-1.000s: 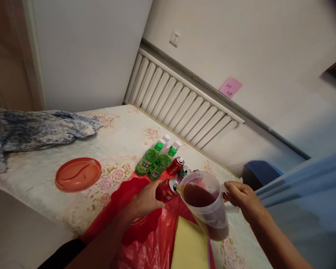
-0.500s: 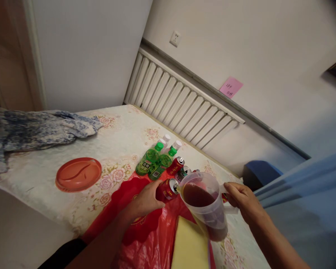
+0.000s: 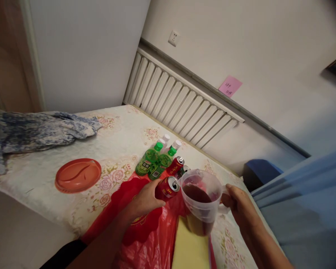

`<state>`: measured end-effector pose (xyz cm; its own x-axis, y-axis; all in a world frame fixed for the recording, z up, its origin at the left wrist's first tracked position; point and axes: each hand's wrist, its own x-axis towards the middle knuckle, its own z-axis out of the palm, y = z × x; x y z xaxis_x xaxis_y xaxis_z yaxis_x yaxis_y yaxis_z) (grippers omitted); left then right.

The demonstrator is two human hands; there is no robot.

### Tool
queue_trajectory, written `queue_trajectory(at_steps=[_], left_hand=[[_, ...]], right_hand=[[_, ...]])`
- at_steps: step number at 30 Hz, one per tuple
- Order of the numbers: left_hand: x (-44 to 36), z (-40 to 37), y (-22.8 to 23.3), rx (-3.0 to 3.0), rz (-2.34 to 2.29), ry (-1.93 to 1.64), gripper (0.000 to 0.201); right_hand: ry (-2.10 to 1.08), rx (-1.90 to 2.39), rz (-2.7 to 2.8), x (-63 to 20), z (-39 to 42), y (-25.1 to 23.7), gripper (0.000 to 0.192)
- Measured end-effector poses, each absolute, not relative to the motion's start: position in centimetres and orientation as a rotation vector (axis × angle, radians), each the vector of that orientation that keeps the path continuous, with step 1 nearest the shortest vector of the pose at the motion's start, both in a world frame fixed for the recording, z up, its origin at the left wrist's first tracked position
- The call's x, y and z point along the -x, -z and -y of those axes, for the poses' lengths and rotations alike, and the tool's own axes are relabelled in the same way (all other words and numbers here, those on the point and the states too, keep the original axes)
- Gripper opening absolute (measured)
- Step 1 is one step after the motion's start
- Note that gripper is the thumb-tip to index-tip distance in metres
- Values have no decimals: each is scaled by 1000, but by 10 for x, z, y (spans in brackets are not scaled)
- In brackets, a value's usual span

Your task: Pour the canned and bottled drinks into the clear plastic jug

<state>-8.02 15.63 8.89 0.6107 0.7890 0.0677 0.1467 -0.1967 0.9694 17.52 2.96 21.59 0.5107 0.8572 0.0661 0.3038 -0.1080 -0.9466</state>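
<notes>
The left hand (image 3: 145, 200) is gripping a tilted red can (image 3: 167, 188), its mouth touching the rim of a clear jug (image 3: 202, 201) of dark liquid; the right hand (image 3: 236, 203) is clasping the jug's handle above a red bag (image 3: 145, 239) on the floral table (image 3: 44, 186).

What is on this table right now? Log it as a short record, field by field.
left hand: grips a tilted red can
right hand: holds the handle of a clear pitcher with dark drink inside
can mouth: at the pitcher's rim
behind: two green bottles, more cans
under the hands: red plastic bag
also on the table: orange plate, blue patterned cloth
</notes>
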Motion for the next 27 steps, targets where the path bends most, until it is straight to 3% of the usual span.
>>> queue_trajectory(at_steps=[12,27], left_hand=[[80,-161,-88,-1745,-886,-694,64],[84,-161,-88,-1662,-817,-729,63]], right_hand=[[-544,1233,774,-161,-63,-173,42],[-573,1137,545,-167,-64,-124,31]])
